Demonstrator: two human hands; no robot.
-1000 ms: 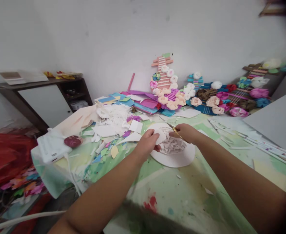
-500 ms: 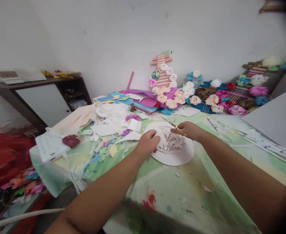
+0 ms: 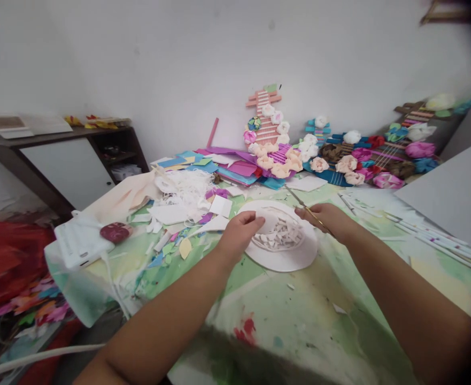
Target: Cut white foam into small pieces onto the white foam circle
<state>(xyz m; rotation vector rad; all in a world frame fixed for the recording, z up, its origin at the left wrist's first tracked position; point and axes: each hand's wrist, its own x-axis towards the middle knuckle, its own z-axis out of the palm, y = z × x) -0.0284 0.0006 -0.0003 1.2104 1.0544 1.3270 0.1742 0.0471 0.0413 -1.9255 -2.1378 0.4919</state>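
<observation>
My left hand [image 3: 239, 233] hovers at the left rim of a white paper plate [image 3: 295, 256], its fingers curled in a loose pinch; whether a scrap is in them I cannot make out. The plate holds a heap of small white paper cuttings [image 3: 280, 236]. My right hand [image 3: 326, 218] is closed around a pair of gold-handled scissors [image 3: 304, 206], whose blades point up and left over the plate's far right edge. Both forearms reach in from the bottom of the view over a paint-stained green table cover [image 3: 299, 321].
Left of the plate lie white and coloured paper scraps [image 3: 183, 206] and a white tray with a dark red round thing [image 3: 115, 232]. Paper flower crafts [image 3: 275, 144] and coloured sheets line the wall. White sticks [image 3: 431, 240] lie at the right. A dark shelf [image 3: 59, 160] stands at the left.
My left hand has let go of the white paper piece and drawn back to the plate's left rim. My right hand with the scissors has shifted right, off the cuttings.
</observation>
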